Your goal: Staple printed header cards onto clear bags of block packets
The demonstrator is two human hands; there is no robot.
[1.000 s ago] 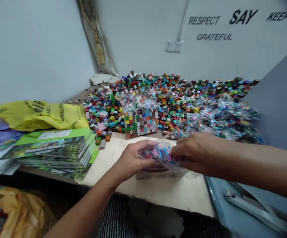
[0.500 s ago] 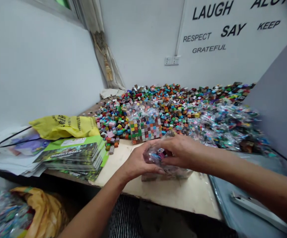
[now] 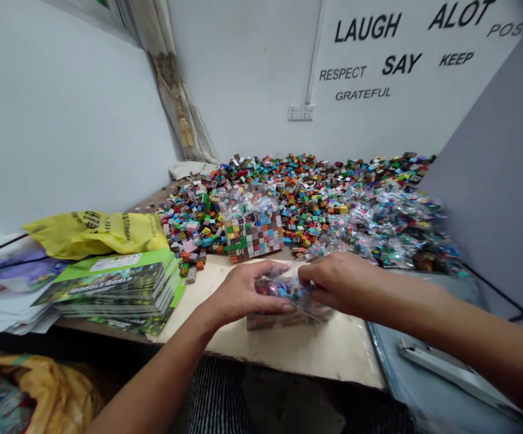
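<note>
Our left hand [image 3: 238, 295] and right hand [image 3: 334, 280] are together on a clear plastic bag of small coloured cubes [image 3: 284, 292], fingers closed on it from either side, so the bag is clamped between them above the front middle of the worktop, a pale cream board [image 3: 316, 355]. Directly beneath it lies a flat, clear-wrapped block of brownish bricks [image 3: 266, 322]; we cannot tell whether the bag rests on it. Just beyond our hands sits a square block of multicoloured cube-faced bricks in clear wrap [image 3: 253, 236]. As far as we can see, some of the work is done: a mound of filled clear bags [image 3: 392, 232] lies toward the back right corner. Much is left, though, as a broad heap of loose coloured cubes [image 3: 297, 187] spreads along the back edge against the wall. Toward the left edge, a stack of green printed booklets [image 3: 117, 289] lies just beside the board, with a yellow plastic carrier bag [image 3: 94, 235] behind it.
</note>
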